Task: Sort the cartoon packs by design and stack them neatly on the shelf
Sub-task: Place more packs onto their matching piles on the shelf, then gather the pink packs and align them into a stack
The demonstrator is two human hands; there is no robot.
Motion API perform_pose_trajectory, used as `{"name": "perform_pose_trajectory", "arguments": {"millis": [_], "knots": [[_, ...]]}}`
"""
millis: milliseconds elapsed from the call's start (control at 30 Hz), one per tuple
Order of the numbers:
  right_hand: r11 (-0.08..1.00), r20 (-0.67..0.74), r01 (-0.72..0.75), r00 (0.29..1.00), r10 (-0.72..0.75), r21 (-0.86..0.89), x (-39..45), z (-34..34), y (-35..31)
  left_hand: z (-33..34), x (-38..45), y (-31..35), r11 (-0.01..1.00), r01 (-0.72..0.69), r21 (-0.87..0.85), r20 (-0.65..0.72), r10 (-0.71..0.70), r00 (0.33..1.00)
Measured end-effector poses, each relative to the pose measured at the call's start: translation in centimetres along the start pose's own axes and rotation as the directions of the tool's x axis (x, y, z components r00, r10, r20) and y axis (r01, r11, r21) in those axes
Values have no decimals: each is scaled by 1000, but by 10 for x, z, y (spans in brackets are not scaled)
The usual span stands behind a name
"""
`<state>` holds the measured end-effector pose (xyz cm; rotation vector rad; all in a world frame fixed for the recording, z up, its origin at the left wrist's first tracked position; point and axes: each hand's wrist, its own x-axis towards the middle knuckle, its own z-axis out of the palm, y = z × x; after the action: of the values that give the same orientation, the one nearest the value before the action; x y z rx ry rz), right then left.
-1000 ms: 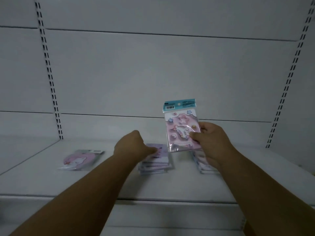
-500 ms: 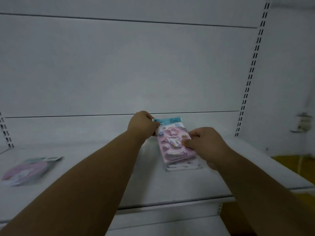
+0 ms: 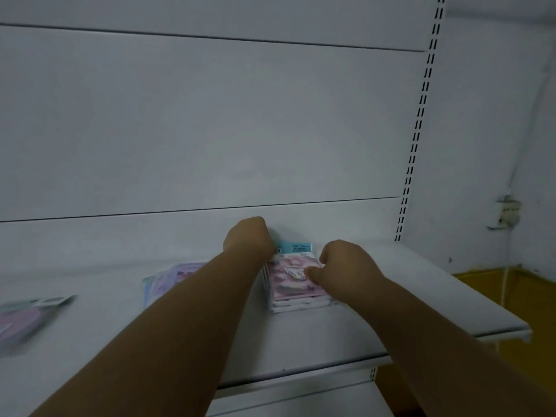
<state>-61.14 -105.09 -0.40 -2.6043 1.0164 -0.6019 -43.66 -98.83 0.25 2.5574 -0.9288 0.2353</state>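
Hands square up pink pack (image 3: 296,276) on its pile.
Left hand (image 3: 248,237) and right hand (image 3: 343,264) pinch its sides so edges match.

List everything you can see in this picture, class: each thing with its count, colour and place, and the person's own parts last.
Pink pack stack: one stack, pink with blue header, shelf centre-right, under both hands.
Purple packs: one pile, count unclear, behind the left forearm.
Round pink pack: one, blurred, far left.
Shelf: one, white.
Slotted upright: one, white, right.
Wall socket: one, white, far right.
Left hand: stack's back-left corner.
Right hand: on the top pack.
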Motion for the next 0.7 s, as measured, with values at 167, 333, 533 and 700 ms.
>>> {"name": "perform_pose_trajectory", "arguments": {"millis": [167, 333, 533, 700], "knots": [[989, -142, 149, 979, -147, 2, -6, -7, -29, -15, -11, 0, 996, -67, 51, -34, 69, 997], [943, -191, 330, 930, -315, 50, -14, -14, -84, -47, -38, -39, 993, -109, 49, -154, 115, 981], [873, -265, 480, 856, -445, 83, -39, 0, -186, -95, -87, -140, 995, -67, 70, -190, 79, 979], [835, -280, 538, 823, -493, 111, -64, 26, -275, -132, -120, -239, 999, 13, 40, -223, -3, 975]]}}
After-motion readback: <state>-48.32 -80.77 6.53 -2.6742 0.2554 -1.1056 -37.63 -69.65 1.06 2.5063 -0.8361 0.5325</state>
